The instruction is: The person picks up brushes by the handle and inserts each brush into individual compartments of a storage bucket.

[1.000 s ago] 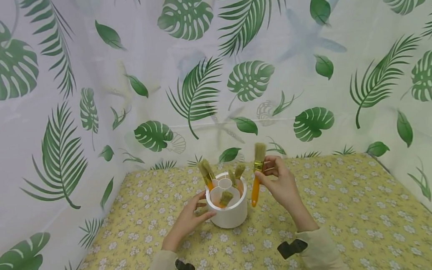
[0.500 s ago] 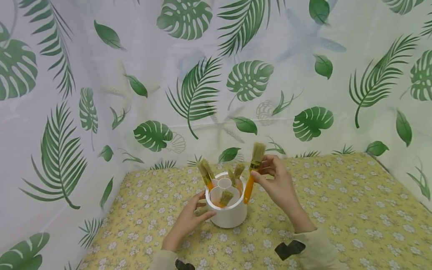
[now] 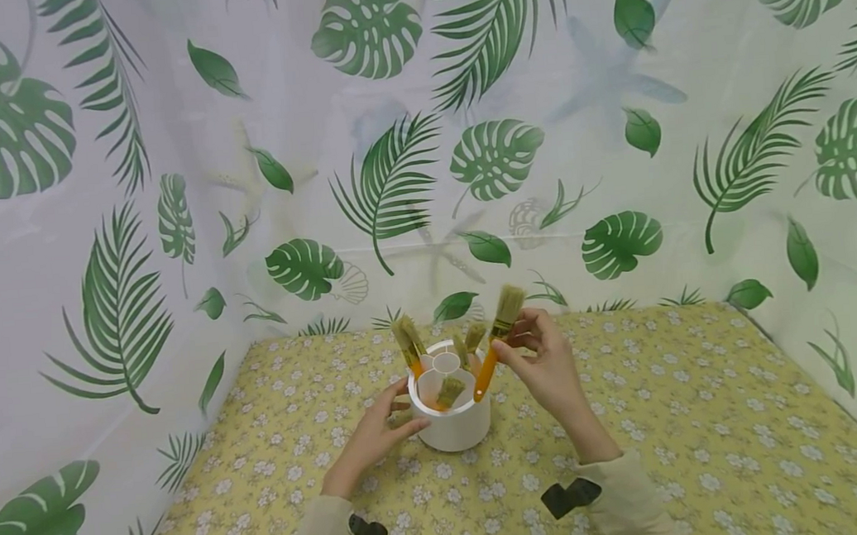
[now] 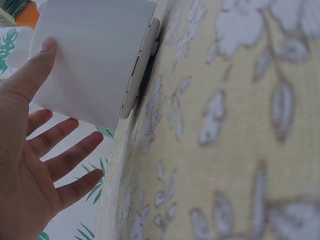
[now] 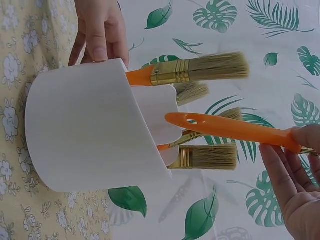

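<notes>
Between my hands stands a white round brush holder [image 3: 458, 433] with inner compartments. My left hand [image 3: 371, 435] rests on its left side. The left wrist view shows the thumb [image 4: 37, 72] on the white wall [image 4: 90, 65] and the other fingers spread nearly straight. My right hand [image 3: 549, 371] pinches a paintbrush [image 3: 485, 375] near its ferrule, bristles up. In the head view its orange handle slants down to the left, its end at the holder's right rim. From the right wrist, the handle end [image 5: 182, 119] appears just outside the opening.
Several other paintbrushes stand in the holder, among them one at the left [image 3: 407, 339] and a low one in front [image 3: 449, 393]. A yellow floral cloth [image 3: 700, 414] covers the table. White leaf-printed sheets [image 3: 403, 219] hang behind and at both sides.
My right hand has moved left with the paintbrush, which now tilts more, its handle end brought from beside the holder to the rim. The left hand and holder have stayed in place.
</notes>
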A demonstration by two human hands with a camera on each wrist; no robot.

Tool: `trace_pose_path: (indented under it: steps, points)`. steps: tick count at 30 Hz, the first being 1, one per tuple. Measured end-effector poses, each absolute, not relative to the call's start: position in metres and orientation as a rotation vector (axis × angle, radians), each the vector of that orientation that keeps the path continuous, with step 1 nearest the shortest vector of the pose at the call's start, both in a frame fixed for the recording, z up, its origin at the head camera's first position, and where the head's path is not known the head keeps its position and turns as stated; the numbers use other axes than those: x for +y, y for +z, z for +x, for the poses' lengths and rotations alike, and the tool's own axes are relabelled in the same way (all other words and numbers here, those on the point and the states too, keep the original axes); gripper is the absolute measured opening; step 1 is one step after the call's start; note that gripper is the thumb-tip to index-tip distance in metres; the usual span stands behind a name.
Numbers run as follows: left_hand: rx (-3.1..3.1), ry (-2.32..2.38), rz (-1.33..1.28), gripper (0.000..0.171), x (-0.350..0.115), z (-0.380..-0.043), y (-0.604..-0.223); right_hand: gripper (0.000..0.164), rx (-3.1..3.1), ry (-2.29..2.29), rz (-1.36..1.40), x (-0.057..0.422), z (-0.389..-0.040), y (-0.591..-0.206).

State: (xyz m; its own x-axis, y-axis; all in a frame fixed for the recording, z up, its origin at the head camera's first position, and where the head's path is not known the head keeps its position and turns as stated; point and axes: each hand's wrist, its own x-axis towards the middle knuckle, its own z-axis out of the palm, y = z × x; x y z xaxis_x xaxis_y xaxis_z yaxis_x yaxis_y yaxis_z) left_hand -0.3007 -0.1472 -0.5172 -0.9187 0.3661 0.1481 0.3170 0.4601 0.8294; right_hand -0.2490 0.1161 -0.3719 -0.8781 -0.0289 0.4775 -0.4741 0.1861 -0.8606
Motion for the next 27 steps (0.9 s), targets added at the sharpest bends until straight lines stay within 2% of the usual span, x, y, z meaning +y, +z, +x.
trace_pose_path:
  steps: [27]
  points:
    - [2.664, 1.443, 0.603, 0.079, -0.147, -0.301, -0.518, 0.033, -2.127, 1.664, 0.524, 0.108, -0.248, -0.385]
